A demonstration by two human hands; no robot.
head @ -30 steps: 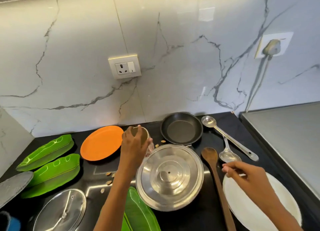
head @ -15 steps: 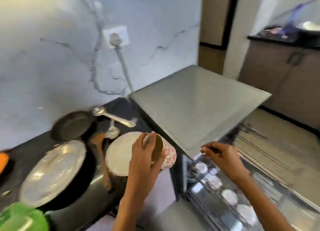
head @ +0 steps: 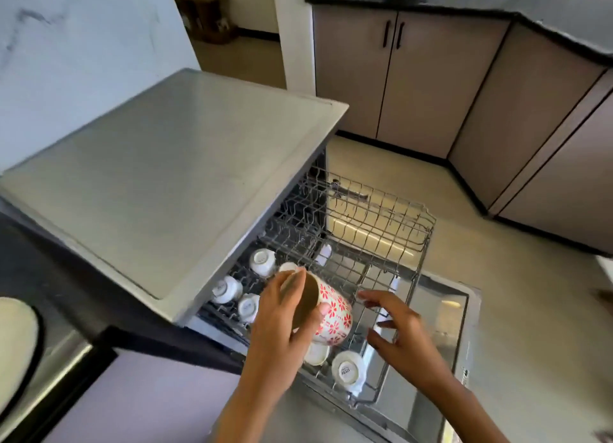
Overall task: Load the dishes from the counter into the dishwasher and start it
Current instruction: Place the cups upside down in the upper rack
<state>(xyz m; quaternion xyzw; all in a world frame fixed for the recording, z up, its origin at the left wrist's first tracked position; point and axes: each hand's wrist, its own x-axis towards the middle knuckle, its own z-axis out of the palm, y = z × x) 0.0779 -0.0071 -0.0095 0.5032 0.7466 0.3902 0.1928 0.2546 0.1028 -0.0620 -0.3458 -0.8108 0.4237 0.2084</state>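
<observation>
The left hand holds a cup with red flowers on it. The fingers wrap round the cup, and the cup is tipped on its side with its mouth toward the hand. It hangs over the rack, not touching it as far as can be seen.

The right hand is just to the right of the cup. Its fingers are spread and loose (it holds nothing). It floats over the rack's front part.

The rack is pulled out of the dishwasher, above the open door. Small white cups sit upside down in the rack, past the left hand and to its left. One more white cup sits under the right hand, near the wrist.

Far left of the left hand, a white plate lies on the bench.
</observation>
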